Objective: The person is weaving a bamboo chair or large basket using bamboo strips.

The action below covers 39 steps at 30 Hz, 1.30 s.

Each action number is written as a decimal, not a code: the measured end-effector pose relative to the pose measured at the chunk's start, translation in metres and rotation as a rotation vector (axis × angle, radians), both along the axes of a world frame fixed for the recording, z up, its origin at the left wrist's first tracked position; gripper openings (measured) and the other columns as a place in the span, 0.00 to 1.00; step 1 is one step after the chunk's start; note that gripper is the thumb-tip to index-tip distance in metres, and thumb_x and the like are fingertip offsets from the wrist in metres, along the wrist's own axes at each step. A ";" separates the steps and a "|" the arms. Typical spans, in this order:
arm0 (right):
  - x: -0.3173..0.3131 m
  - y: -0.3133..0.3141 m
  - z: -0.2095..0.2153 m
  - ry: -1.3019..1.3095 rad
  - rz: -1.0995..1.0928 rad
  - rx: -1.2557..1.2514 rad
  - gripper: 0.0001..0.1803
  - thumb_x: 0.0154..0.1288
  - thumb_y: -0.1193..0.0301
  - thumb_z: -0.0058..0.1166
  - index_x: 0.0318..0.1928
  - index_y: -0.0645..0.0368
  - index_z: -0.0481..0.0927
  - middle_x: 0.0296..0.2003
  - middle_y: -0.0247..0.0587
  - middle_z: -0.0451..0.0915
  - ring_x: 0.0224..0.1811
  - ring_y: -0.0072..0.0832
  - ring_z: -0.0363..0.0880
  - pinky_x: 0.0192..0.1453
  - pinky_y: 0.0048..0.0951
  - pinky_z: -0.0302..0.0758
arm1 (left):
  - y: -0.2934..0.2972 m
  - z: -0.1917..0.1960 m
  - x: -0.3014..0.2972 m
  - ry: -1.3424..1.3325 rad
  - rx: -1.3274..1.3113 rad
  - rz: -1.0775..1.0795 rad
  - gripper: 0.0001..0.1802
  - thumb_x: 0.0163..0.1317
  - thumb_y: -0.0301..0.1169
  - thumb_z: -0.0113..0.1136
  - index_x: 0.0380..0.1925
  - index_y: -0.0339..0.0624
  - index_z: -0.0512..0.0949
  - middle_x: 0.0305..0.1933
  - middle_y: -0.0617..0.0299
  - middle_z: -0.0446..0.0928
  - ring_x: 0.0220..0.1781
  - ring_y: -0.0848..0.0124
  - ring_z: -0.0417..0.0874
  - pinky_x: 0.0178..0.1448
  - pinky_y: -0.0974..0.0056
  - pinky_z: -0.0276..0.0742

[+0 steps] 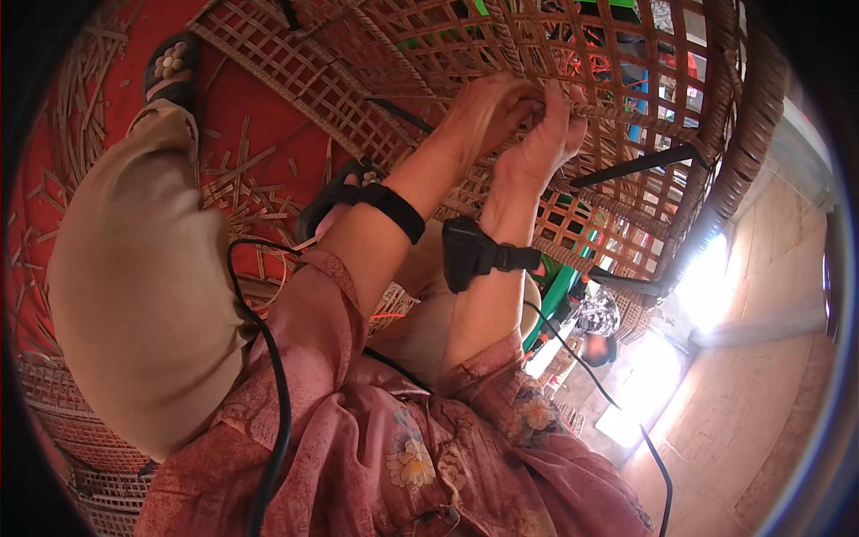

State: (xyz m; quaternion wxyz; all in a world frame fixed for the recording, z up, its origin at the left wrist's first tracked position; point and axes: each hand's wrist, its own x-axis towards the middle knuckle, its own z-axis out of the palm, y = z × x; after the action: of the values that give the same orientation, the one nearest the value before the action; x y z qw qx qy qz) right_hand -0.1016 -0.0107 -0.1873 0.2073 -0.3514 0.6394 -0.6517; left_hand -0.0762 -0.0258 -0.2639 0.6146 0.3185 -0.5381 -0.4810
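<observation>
A large open-weave rattan frame (626, 80) fills the upper middle and right. My left hand (483, 112) is closed on a rattan strand of the lattice near its middle. Right beside it, my right hand (546, 143) pinches the same stretch of weave, fingers curled over a horizontal strip. The two hands touch each other. Each wrist carries a black strap; the right one bears a black box-shaped device (465, 255). Pink floral sleeves cover my forearms.
My bent knee in beige trousers (134, 268) lies at left, a sandalled foot (172, 67) beyond it. Cut rattan strips (246, 174) litter the red floor. A black cable (277, 385) runs across my lap. Green frame parts (564, 286) show behind the weave.
</observation>
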 end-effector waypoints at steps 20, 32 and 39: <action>0.009 0.040 0.009 0.912 -0.204 0.578 0.15 0.66 0.67 0.47 0.42 0.70 0.75 0.18 0.37 0.75 0.22 0.22 0.74 0.29 0.28 0.70 | -0.003 0.003 0.006 0.071 0.037 -0.148 0.08 0.58 0.29 0.58 0.37 0.41 0.80 0.33 0.54 0.78 0.36 0.57 0.80 0.40 0.60 0.74; 0.040 0.063 -0.005 0.825 -0.076 0.487 0.11 0.70 0.71 0.44 0.47 0.65 0.71 0.18 0.37 0.71 0.19 0.20 0.69 0.25 0.25 0.68 | -0.013 -0.002 0.010 0.224 0.179 -0.428 0.11 0.59 0.33 0.60 0.39 0.41 0.82 0.35 0.60 0.83 0.35 0.75 0.81 0.41 0.66 0.75; 0.011 0.062 -0.036 1.127 -0.035 0.378 0.09 0.70 0.72 0.42 0.46 0.63 0.70 0.20 0.46 0.75 0.21 0.33 0.77 0.27 0.32 0.71 | -0.025 0.000 0.017 0.092 0.162 -0.541 0.12 0.60 0.32 0.59 0.43 0.42 0.81 0.36 0.61 0.83 0.38 0.74 0.81 0.44 0.65 0.75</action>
State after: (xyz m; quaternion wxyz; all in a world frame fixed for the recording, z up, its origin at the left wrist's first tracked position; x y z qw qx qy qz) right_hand -0.0904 0.0515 -0.2232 -0.1159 -0.5897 0.7615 -0.2429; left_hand -0.0596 -0.0507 -0.2637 0.4602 0.1891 -0.5351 -0.6827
